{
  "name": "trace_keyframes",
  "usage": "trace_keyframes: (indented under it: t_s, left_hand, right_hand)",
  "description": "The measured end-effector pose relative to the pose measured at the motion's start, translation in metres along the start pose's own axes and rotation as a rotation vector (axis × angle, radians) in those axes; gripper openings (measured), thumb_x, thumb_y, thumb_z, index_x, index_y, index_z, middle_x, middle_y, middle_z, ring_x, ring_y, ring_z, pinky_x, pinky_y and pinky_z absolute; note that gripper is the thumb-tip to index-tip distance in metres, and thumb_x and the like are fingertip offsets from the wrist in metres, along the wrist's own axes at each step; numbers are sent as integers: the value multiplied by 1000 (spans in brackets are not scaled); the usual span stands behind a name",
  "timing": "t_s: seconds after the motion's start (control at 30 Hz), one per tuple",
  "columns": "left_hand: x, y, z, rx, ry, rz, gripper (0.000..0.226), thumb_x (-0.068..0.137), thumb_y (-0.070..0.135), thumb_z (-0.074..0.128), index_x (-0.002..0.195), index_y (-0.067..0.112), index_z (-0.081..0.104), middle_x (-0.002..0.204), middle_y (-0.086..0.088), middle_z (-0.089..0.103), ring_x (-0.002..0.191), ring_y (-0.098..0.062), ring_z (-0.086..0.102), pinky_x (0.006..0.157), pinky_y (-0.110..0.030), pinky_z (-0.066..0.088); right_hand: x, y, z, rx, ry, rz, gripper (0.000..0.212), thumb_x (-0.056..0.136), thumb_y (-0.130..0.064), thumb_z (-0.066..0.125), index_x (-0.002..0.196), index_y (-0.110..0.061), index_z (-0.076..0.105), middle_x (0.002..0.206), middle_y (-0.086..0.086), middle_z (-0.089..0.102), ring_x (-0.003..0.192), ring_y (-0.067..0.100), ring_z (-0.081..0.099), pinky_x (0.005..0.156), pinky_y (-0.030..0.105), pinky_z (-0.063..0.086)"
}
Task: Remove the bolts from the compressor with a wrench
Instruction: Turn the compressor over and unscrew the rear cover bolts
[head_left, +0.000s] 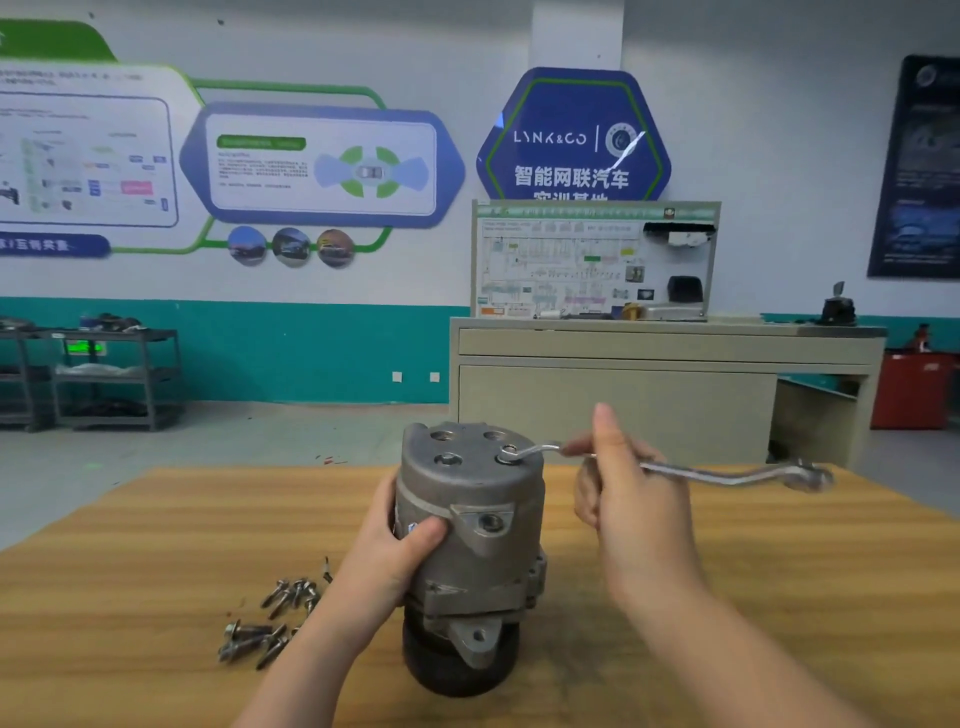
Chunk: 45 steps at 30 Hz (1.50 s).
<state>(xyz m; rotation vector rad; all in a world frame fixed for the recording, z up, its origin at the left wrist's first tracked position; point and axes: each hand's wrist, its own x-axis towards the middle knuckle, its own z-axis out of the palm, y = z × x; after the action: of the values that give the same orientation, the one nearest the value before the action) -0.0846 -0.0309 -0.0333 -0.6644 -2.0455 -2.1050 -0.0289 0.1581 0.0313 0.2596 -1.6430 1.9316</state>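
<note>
A: Here's the compressor (470, 525), standing on end in the middle of the wooden counter (130, 571), pulley end down, flat end cap up.

B: And the left hand (400, 545)?

A: Clamped on the compressor's left flank, thumb pressed across the front, fingers wrapped round the body.

B: The wrench (675, 467)?

A: One ring end sits over a bolt (508, 453) on the right side of the compressor's top face. The handle runs out to the right of the compressor, well past its edge. The right hand (631, 499) grips that handle just beside the compressor, fingers curled round the shaft, one finger pointing up.

B: Anything loose?

A: A heap of removed bolts (270, 618) lies on the counter, down to the left of the compressor, near the left forearm. Behind the compressor, well apart, stands a beige cabinet (649, 384).
</note>
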Motion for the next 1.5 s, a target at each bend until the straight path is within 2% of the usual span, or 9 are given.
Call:
trace_keyframes:
  t_s: [0.1,0.27,0.47,0.63,0.8,0.9,1.2,1.37,1.5]
  left_hand:
    - [0,0,1,6,4,4,95,37,82,78,122,55,47,116,17,68,106,-9,67,78,-29,58]
    - [-1,-1,0,-3,-1,7,95,36,80,80,121,55,48,117,13,69,106,-14,68,81,-36,59]
    - [-2,-1,-1,-12,-5,8,100,37,77,82,126,48,46,115,9,70,104,-16,69,76,-34,59]
    - [-1,-3,-4,68,27,7,84,63,54,76,135,24,46,119,-1,68,97,-5,68,70,-21,55]
    - [-2,-1,-1,20,-16,-17,92,50,71,83,130,43,46,119,7,69,103,-13,69,75,-30,59]
    - [-2,-2,-1,11,-3,-20,91,38,81,78,120,58,47,116,16,68,104,-11,68,74,-31,59]
    - [-1,-5,0,-7,8,-1,79,51,63,76,124,51,48,119,9,69,107,-16,68,86,-42,58]
    - [0,-7,-4,-18,18,24,74,56,57,73,125,49,49,120,8,69,110,-17,67,88,-43,56]
    - [-1,-9,-6,-35,42,11,81,54,57,71,129,36,49,119,4,70,108,-18,67,87,-42,56]
  right_hand:
    - [45,2,-9,3,26,375,27,92,-36,60,77,-14,65,40,-8,39,34,7,32,33,20,23]
    - [99,-31,22,-760,-252,505,30,83,-40,71,66,-17,60,42,-8,43,42,7,34,38,18,25]
    - [69,-42,112,-1440,-498,-154,16,92,-24,60,102,-12,65,89,6,56,81,25,54,60,28,40]
    - [-14,-28,79,-1111,-384,-727,20,94,-37,53,96,-23,66,90,-4,59,84,18,56,65,29,35]
    - [-37,-30,14,-258,-230,-249,38,87,-60,49,72,-30,68,64,-15,61,64,-1,58,58,8,42]
    - [-8,-16,-9,-119,-124,9,41,98,-42,44,79,-23,75,55,-1,59,53,8,53,55,25,42]
    - [102,-13,29,-555,-224,428,30,84,-43,70,80,-14,72,65,-3,46,54,11,34,45,22,28]
    - [94,-47,102,-1238,-638,-40,41,89,-48,61,103,-11,72,83,2,59,63,14,50,53,24,36]
    - [32,-43,112,-1332,-617,-475,32,93,-44,57,102,-14,65,98,4,65,91,24,59,74,31,44]
